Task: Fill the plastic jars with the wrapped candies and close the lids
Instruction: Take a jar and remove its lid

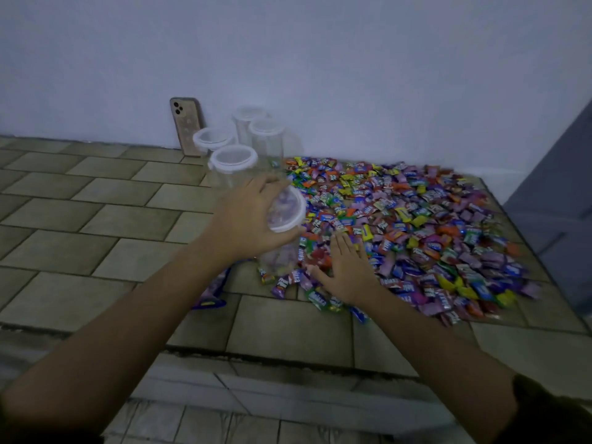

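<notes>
Tiled ledge (96, 203) against the wall; candy heap (432, 225) spreads over its right half, by far most of the stock loose and unpacked.

Four empty jars (234, 161) cluster at the back by the wall, lids seated, nothing visible inside; a phone (187, 126) leans on the wall just beside them.

Filled jar (278, 256) stands at the heap's left edge, wrappers showing through its wall; my left hand (246, 219) is curled round its lid (290, 216), clamped on the rim; whether the lid is locked down, I cannot tell.

My right hand (347, 270) lies flat on the candies just beside that jar, fingers straight, holding nothing.

Judgement: one jar packed and at the closing step; four jars left to fill; early in the job.
</notes>
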